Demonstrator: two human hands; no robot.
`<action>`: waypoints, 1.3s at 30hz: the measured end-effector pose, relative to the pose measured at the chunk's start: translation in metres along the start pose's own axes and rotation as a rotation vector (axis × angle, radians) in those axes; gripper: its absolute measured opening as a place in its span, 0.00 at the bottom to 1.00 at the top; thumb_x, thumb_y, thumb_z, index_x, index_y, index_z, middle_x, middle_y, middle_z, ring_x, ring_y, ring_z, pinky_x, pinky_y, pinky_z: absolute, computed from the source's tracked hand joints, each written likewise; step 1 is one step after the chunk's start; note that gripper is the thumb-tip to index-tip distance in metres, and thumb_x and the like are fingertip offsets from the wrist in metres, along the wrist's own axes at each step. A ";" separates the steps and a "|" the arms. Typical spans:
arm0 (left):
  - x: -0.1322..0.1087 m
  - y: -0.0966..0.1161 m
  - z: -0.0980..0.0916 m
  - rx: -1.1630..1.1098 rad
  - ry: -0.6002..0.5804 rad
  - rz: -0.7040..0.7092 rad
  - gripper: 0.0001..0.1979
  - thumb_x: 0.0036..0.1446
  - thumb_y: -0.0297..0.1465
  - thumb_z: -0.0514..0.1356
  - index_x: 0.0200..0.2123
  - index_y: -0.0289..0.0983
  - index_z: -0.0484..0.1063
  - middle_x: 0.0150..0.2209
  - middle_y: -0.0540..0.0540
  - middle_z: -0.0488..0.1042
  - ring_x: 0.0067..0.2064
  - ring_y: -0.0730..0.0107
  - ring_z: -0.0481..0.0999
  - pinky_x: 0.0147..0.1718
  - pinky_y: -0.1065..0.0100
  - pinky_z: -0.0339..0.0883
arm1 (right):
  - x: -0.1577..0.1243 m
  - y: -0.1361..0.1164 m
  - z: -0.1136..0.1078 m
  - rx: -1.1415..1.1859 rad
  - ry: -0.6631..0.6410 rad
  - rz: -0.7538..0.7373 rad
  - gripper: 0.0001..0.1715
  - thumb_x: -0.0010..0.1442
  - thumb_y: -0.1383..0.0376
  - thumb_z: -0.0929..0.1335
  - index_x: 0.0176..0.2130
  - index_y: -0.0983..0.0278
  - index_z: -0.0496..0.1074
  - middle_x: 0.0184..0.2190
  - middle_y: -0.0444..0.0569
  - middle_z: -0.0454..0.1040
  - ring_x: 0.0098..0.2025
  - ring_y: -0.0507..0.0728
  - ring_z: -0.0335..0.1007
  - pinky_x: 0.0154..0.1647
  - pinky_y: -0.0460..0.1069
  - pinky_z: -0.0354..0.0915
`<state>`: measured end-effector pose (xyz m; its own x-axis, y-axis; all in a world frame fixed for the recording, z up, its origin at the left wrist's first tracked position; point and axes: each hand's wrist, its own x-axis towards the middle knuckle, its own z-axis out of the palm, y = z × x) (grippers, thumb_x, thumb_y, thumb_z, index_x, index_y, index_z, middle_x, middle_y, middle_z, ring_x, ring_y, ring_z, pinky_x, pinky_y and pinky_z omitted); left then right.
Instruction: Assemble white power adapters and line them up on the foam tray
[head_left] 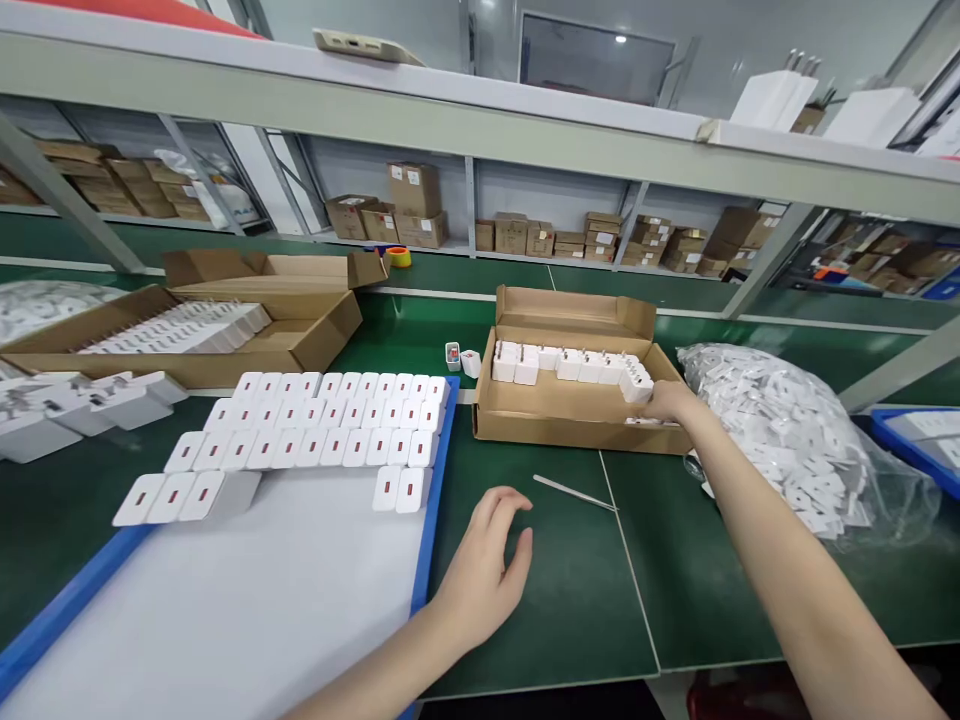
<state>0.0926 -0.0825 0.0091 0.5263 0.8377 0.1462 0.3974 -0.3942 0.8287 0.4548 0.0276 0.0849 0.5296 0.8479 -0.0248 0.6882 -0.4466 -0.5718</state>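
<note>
My left hand (pixel 487 570) hovers over the green table with fingers loosely curled and apart, holding nothing. My right hand (pixel 667 402) reaches into the right cardboard box (pixel 555 425); its fingers are closed at a white plug charger (pixel 636 383) at the end of a row, the fingertips partly hidden. Other white chargers (pixel 592 366) stand in that box with their pins up. To the left, rows of white chargers with red-lined ports (pixel 300 447) lie on a white tray with a blue rim (pixel 439 500). Metal tweezers (pixel 574 492) rest between my hands.
A clear bag of small white parts (pixel 787 440) is at the right. An open carton of chargers (pixel 300 350) stands at back left, loose chargers (pixel 75 410) before it. Two small units (pixel 461 358) sit between tray and box. A shelf beam (pixel 450 105) crosses above.
</note>
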 end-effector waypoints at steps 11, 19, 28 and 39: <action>-0.010 0.000 -0.002 -0.366 -0.070 -0.067 0.24 0.66 0.37 0.58 0.63 0.49 0.58 0.62 0.42 0.66 0.60 0.56 0.70 0.59 0.54 0.67 | -0.206 -0.019 0.084 0.610 -0.463 -0.418 0.37 0.61 0.32 0.60 0.44 0.61 0.68 0.38 0.54 0.80 0.36 0.58 0.78 0.35 0.51 0.73; -0.005 0.010 -0.004 -0.546 -0.190 -0.236 0.09 0.62 0.38 0.62 0.43 0.41 0.71 0.49 0.44 0.73 0.43 0.64 0.76 0.40 0.65 0.72 | -0.175 0.037 0.052 0.297 -0.036 -0.226 0.26 0.63 0.44 0.67 0.46 0.62 0.73 0.45 0.58 0.76 0.46 0.63 0.74 0.50 0.59 0.70; -0.007 0.030 -0.020 -0.581 -0.273 -0.246 0.11 0.58 0.36 0.66 0.41 0.39 0.69 0.33 0.52 0.71 0.32 0.73 0.70 0.32 0.72 0.62 | -0.103 0.138 -0.004 -0.269 0.362 0.147 0.12 0.50 0.58 0.70 0.32 0.64 0.69 0.29 0.59 0.66 0.51 0.81 0.66 0.47 0.68 0.61; -0.006 0.028 -0.019 -0.563 -0.203 -0.145 0.20 0.55 0.29 0.69 0.52 0.40 0.79 0.45 0.43 0.78 0.48 0.63 0.78 0.51 0.64 0.70 | -0.134 0.089 -0.016 -0.213 0.233 -0.013 0.17 0.58 0.51 0.68 0.42 0.59 0.71 0.30 0.51 0.73 0.36 0.67 0.74 0.46 0.64 0.67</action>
<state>0.0863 -0.0909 0.0417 0.6509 0.7576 -0.0493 0.0464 0.0252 0.9986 0.4527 -0.1300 0.0502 0.6026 0.7766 0.1837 0.7708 -0.5068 -0.3860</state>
